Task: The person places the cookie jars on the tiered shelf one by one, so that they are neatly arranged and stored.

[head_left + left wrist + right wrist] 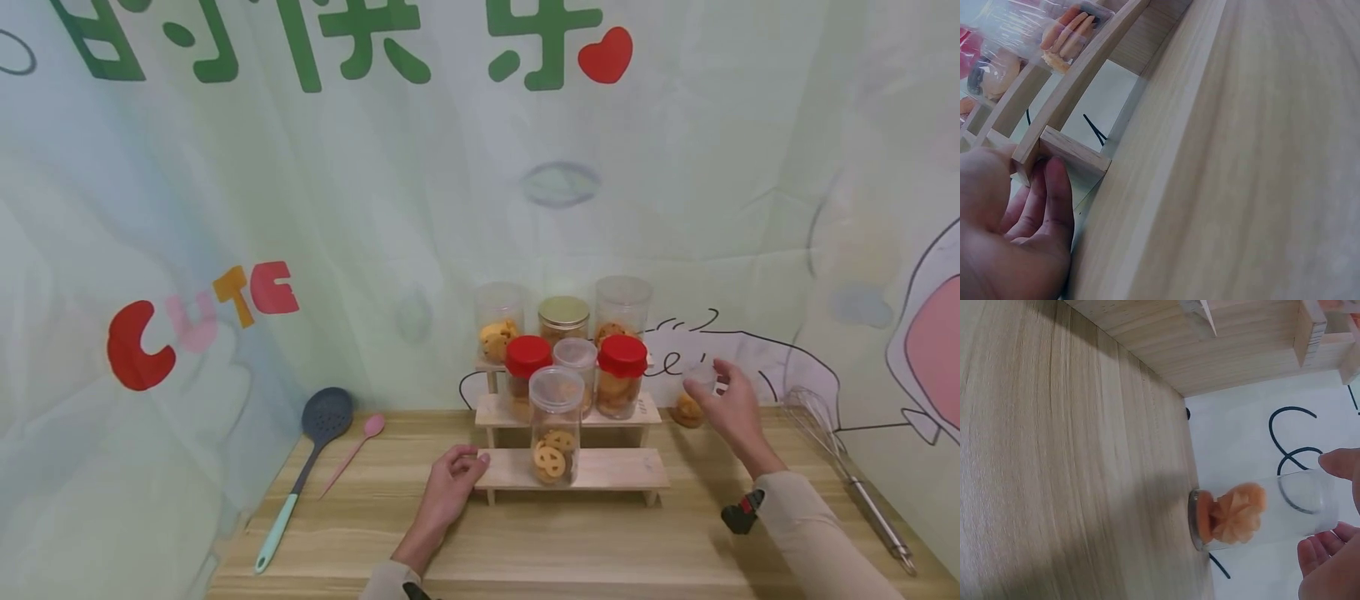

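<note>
My left hand [450, 487] holds the left end of the lowest board of a three-step wooden rack [615, 468]; in the left wrist view its fingers curl under the board [1063, 115]. Off to the rack's right, my right hand [735, 408] grips a clear jar [1297, 494] near its upper end. Cookies [1238, 512] sit low in that jar, and a grey rim is at its table end, against or just above the tabletop. A clear-lidded jar [556, 425] of cookies stands on the lowest board. Red-lidded jars [622, 377] flank a smaller clear jar [576, 358] on the middle step.
On the top step are a gold-lidded jar [564, 317] and two clear jars. A slotted spatula [311, 458] and a pink spoon [356, 450] lie left on the wooden table [600, 550]. A whisk [847, 467] lies right. A printed cloth [390, 208] hangs behind.
</note>
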A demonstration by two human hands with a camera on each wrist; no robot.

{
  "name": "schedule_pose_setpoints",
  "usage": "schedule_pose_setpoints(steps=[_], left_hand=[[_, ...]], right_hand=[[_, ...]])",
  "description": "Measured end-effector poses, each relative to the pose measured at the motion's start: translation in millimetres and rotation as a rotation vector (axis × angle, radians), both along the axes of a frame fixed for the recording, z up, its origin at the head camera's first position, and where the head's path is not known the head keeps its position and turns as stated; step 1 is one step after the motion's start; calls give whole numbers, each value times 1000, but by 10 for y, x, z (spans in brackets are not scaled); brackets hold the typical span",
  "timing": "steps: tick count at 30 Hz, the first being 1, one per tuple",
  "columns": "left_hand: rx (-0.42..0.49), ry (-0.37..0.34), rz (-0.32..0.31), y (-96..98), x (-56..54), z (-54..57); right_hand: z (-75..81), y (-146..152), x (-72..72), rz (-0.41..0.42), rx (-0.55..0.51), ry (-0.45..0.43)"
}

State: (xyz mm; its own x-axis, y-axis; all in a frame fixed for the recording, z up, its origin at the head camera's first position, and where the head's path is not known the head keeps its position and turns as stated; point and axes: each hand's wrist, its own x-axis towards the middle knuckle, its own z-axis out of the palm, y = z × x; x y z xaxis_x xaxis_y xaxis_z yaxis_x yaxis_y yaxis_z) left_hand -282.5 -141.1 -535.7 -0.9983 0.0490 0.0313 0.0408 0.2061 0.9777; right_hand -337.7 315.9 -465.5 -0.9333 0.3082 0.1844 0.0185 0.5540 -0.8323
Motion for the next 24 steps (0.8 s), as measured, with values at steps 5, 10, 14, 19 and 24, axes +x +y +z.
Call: schedule_pose_setpoints(steps=[5, 10, 14, 19, 24], left_hand=[[12, -1, -4, 4, -15, -16], [28, -5, -1, 10, -9, -24], [31, 6, -2, 10, -9, -31], [31, 2, -3, 5, -19, -33], [19, -12, 6, -3, -24, -28]], right_hand=[[-56, 28, -12, 9, -17, -19], [-108, 52, -23, 11, -39, -31], [-138, 62, -47, 6, -19, -43], [-156, 57, -54, -6, -35, -46], [-183, 64, -32, -16, -81, -24]])
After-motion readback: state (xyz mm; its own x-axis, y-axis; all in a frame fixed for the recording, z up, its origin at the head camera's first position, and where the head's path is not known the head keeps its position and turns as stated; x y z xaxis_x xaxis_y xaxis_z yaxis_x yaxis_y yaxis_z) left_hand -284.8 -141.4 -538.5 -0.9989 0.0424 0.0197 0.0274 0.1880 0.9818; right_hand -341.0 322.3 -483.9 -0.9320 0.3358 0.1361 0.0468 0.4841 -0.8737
